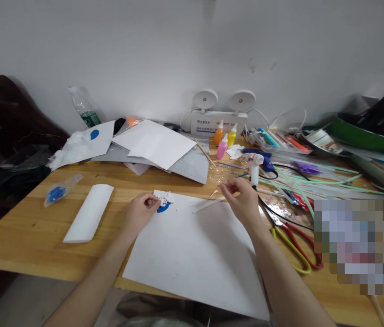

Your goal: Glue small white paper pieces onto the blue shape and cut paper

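Left hand (142,210) pinches white fluff (165,198) on blue blob (163,208), top-left of paper sheet (195,254) on surface (24,227). Right hand (242,197) fingertips pinched together, contents unclear. Best: press lightly, sheet flat.

Clump (165,198) on sheet (195,254); scissors (292,243) right of sheet; bottles (222,146) behind.

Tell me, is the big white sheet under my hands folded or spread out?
Spread out: the white sheet lies flat on the table, no fold or crease visible.
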`<control>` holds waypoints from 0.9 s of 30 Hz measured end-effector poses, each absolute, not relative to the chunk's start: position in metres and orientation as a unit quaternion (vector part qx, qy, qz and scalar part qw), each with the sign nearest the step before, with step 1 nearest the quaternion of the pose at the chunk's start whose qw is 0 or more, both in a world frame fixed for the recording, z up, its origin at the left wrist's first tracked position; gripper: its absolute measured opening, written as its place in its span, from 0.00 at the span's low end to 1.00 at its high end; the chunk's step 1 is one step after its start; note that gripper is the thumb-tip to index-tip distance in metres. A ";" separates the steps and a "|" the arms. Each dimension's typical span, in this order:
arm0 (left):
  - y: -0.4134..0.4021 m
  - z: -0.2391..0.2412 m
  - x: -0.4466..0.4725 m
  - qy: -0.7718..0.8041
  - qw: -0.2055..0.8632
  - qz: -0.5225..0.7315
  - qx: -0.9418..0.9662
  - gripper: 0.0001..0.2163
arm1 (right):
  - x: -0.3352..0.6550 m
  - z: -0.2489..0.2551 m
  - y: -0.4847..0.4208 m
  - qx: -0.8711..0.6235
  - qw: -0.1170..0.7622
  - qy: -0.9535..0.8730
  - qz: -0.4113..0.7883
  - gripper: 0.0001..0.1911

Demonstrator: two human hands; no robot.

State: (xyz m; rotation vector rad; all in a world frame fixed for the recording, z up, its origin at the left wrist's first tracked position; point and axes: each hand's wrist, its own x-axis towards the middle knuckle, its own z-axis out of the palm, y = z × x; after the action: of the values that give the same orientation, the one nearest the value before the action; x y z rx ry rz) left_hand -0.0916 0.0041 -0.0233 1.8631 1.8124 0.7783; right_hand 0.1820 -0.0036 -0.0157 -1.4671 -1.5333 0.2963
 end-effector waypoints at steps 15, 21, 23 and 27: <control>0.005 -0.024 -0.096 0.617 0.309 0.289 0.664 0.10 | 0.183 -0.018 -0.003 -0.605 0.473 -0.629 0.117 0.06; 0.005 -0.026 -0.097 0.550 0.227 0.277 0.754 0.07 | 0.183 -0.019 -0.003 -0.609 0.470 -0.629 0.112 0.06; 0.006 -0.025 -0.097 0.543 0.191 0.257 0.776 0.07 | 0.183 -0.019 -0.003 -0.609 0.470 -0.629 0.112 0.06; 0.007 -0.022 -0.096 0.529 0.136 0.231 0.805 0.06 | 0.182 -0.018 -0.003 -0.606 0.474 -0.629 0.112 0.07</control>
State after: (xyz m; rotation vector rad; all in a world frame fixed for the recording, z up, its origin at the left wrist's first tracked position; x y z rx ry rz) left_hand -0.0958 0.0070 -0.0223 2.3308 1.5310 0.6697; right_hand 0.1824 -0.0031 -0.0177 -1.4827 -1.5395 0.2735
